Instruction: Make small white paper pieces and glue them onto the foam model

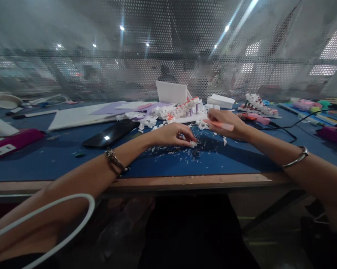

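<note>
Left hand (172,135) pinches a small white foam scrap (193,143) between its fingertips, pressing it down on the blue cutting mat (73,157) amid a scatter of white shavings (185,153). Right hand (227,121), just beside it, is wrapped around a slim orange craft knife (220,125), whose tip I cannot make out. Judging from the head view, the trimming step is under way: the scrap is being shaped with the blade. Any next cut calls for a firm hold and fingertips kept off the blade's line. Behind the hands stands a white foam model with purple posts (185,108); a black phone (110,134) lies to the left.
</note>
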The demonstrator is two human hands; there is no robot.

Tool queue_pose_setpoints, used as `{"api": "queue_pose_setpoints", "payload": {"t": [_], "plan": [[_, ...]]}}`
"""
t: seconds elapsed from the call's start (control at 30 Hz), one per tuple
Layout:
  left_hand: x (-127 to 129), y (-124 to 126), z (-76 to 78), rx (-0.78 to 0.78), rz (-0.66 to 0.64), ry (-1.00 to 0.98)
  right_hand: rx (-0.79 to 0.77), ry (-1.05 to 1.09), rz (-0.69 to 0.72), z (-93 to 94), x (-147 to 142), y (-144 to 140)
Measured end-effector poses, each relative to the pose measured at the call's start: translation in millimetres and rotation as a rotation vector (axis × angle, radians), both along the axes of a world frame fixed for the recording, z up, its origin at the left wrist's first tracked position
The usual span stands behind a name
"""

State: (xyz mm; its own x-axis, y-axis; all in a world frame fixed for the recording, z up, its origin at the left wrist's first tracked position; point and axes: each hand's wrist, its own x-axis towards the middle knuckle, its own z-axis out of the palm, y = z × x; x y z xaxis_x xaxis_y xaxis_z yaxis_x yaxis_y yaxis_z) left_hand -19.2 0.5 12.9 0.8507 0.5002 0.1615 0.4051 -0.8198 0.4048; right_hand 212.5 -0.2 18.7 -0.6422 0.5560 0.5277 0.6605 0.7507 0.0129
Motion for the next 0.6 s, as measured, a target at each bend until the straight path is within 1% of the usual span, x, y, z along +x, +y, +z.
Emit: {"api": "queue_pose_setpoints", "payload": {"t": [0.03, 0.1, 0.13, 0.17, 0.2, 0.3, 0.33, 0.43, 0.5, 0.53, 0.6], "plan": [[0.0, 0.3, -0.3, -0.008, 0.004, 0.000, -0.095, 0.163, 0.049, 0.5, -1.6, -1.5], [0.1, 0.4, -0.8, -0.024, 0.008, -0.003, -0.351, 0.444, 0.190, 0.0, -7.3, -5.7], [0.3, 0.2, -0.9, -0.028, 0.012, -0.009, -0.476, 0.545, 0.267, -1.0, -11.0, -8.1], [0.5, -0.2, -1.0, -0.028, 0.017, -0.016, -0.567, 0.621, 0.327, -2.5, -14.9, -10.6], [0.8, -0.6, -1.1, -0.021, 0.028, -0.020, -0.619, 0.678, 0.371, -4.5, -18.9, -12.8], [1.6, -1.1, -1.2, 0.011, 0.079, -0.016, -0.680, 0.773, 0.437, -13.0, -28.6, -16.2], [1.7, -0.8, -1.3, 0.012, 0.095, -0.006, -0.722, 0.785, 0.461, -16.4, -30.6, -15.9], [1.6, 1.0, -1.6, -0.039, 0.114, 0.018, -0.945, 0.773, 0.520, -26.4, -33.7, -11.5], [1.3, 2.3, -1.6, -0.081, 0.121, 0.035, -1.048, 0.766, 0.505, -31.9, -34.1, -7.0], [1.1, 2.7, -1.6, -0.099, 0.127, 0.041, -1.056, 0.770, 0.485, -34.1, -34.2, -4.8], [0.7, 3.4, -1.9, -0.138, 0.144, 0.044, -1.001, 0.780, 0.462, -37.4, -34.8, -0.8]]}}
